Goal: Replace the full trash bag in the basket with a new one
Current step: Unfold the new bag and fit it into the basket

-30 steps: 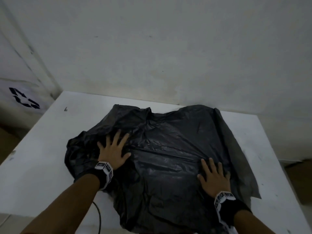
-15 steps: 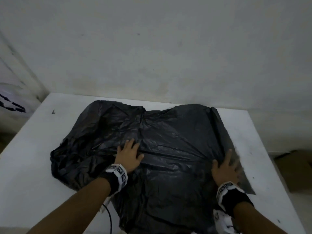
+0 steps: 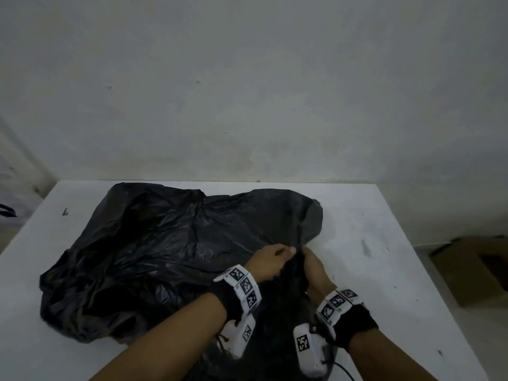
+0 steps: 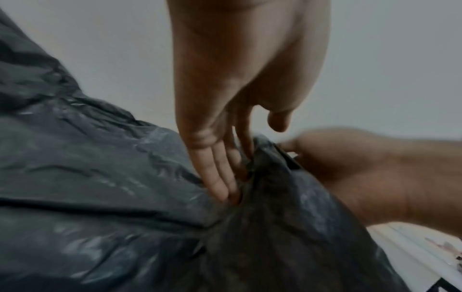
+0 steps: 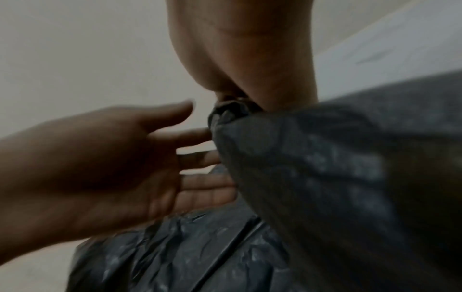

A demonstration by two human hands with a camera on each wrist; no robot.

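A black trash bag (image 3: 165,257) lies crumpled and mostly flat on the white table (image 3: 384,243). Both hands meet at its right part, where the plastic is gathered into a raised fold. My right hand (image 3: 310,259) pinches the bunched plastic (image 5: 325,177) between thumb and fingers (image 5: 235,98). My left hand (image 3: 275,255) lies against the other side of that fold with straight fingers (image 4: 220,177) touching the bag (image 4: 100,197), its thumb free. No basket is in view.
The table stands against a white wall, with bare surface right of the bag and at the far left. An open cardboard box (image 3: 472,270) sits on the floor to the right. A thin cable (image 3: 343,369) hangs at the near edge.
Both hands left their flat, spread rest on the bag and came together at its right part. The right side of the bag is now lifted and bunched in the right hand.
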